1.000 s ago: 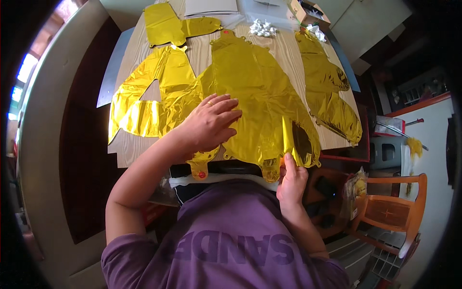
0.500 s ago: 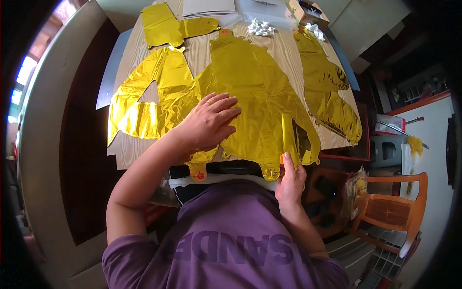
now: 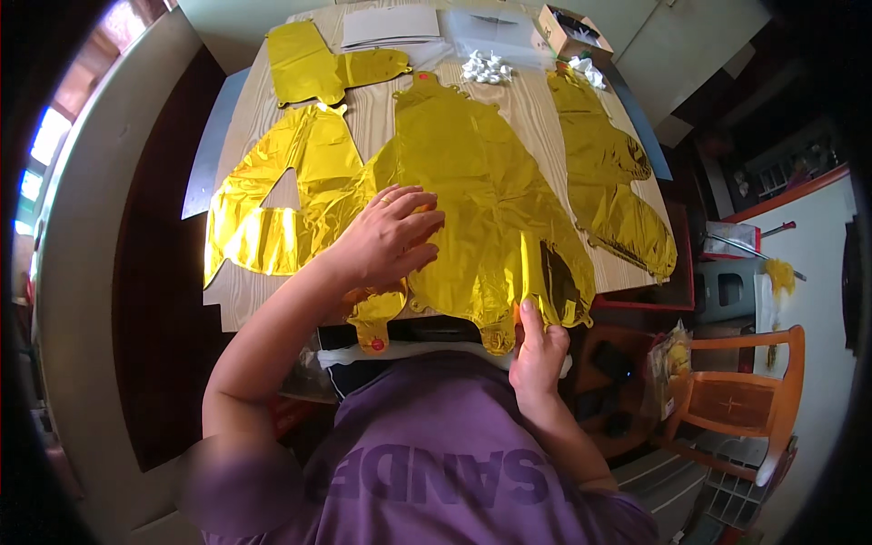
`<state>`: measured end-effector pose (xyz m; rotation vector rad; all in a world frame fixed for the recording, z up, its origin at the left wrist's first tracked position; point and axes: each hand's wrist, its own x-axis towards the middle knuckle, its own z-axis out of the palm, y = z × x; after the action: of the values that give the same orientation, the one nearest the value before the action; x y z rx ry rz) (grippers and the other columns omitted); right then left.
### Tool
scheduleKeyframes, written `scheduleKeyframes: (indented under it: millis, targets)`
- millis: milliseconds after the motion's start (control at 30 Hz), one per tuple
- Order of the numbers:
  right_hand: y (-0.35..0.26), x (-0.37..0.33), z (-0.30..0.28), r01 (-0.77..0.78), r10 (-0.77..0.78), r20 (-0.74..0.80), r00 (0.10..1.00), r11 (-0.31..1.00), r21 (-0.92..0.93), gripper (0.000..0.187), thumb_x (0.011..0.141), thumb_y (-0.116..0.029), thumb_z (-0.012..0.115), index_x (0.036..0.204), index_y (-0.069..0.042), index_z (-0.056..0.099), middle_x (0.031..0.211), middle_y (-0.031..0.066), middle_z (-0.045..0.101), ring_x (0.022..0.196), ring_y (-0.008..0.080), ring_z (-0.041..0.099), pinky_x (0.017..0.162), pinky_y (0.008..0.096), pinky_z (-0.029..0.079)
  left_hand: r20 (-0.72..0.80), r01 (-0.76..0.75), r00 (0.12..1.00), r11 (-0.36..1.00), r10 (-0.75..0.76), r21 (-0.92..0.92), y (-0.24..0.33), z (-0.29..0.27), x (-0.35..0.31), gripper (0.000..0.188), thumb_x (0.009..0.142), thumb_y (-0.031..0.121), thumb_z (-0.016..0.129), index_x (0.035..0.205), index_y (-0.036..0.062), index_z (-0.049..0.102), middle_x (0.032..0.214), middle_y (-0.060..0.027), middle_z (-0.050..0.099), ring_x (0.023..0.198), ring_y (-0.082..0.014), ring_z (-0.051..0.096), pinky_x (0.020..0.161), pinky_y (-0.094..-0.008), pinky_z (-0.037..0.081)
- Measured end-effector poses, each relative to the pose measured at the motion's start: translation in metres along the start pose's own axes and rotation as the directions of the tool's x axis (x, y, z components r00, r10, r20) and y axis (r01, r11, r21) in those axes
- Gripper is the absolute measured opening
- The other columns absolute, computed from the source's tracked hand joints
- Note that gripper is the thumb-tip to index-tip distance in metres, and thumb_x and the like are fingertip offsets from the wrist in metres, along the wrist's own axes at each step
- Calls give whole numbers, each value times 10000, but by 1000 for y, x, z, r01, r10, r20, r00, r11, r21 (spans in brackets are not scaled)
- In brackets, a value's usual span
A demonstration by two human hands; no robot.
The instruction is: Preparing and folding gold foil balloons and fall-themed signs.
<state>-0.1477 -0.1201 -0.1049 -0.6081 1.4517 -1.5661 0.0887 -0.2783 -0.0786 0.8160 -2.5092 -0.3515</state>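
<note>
A large flat gold foil balloon (image 3: 463, 163) lies over the middle of the table, its tabbed lower edge reaching past the near side toward me. My left hand (image 3: 389, 232) rests on its left part, fingers stretched out and pointing right. At the near right edge my right hand (image 3: 539, 356) pinches the foil between thumb and fingers; the fingers are mostly hidden. Beside the left hand spreads a shiny A-shaped gold foil balloon (image 3: 329, 159) with a triangular opening. A tab with a red dot (image 3: 374, 338) hangs over the near edge below my left wrist.
An angular gold foil balloon (image 3: 298, 64) lies at the far left, and another gold foil balloon (image 3: 595, 150) at the right. White crumpled pieces (image 3: 487, 69), grey-white sheets (image 3: 391, 25) and a small open box (image 3: 576, 34) sit at the back. A wooden chair (image 3: 738, 400) stands right.
My right hand has shifted slightly left and nearer with the pinched foil edge. The left hand stays on the foil. The whole view has moved a little.
</note>
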Motion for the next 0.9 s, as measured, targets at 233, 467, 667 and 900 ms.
scheduleKeyframes:
  millis: [233,467,667,900]
  targets:
    - [-5,-2,3,35,-36,-12,999,999,-28,185,982,-157,652,922,13,698,815,-27,648,673,29,516,592,217,388,-43,-61,997,998,62,27,6,6,13,449,828,218,730,1234,59,622,1294,-179,563,1232,-400,530,1064,-507,412]
    - [-2,5,-11,-16,15,-25,1000,998,-65,167,927,-147,708,964,16,703,892,21,683,733,73,592,650,231,446,-77,-24,997,999,26,35,12,13,14,399,800,246,725,1142,60,635,1208,-154,585,1203,-361,542,1050,-464,420]
    - [-5,20,-17,162,-160,25,987,976,-148,195,951,-145,672,1016,37,698,916,59,700,691,106,640,590,262,547,39,-14,999,996,10,93,15,3,17,487,794,293,759,1208,70,631,1244,-161,574,1188,-376,547,1033,-483,424]
    - [-6,28,-22,128,-115,74,991,972,-195,186,957,-119,653,1049,41,675,917,76,700,655,123,659,565,275,575,-84,-285,954,957,289,60,16,13,46,403,781,246,787,1131,97,656,1167,-115,615,1064,-311,600,906,-444,470]
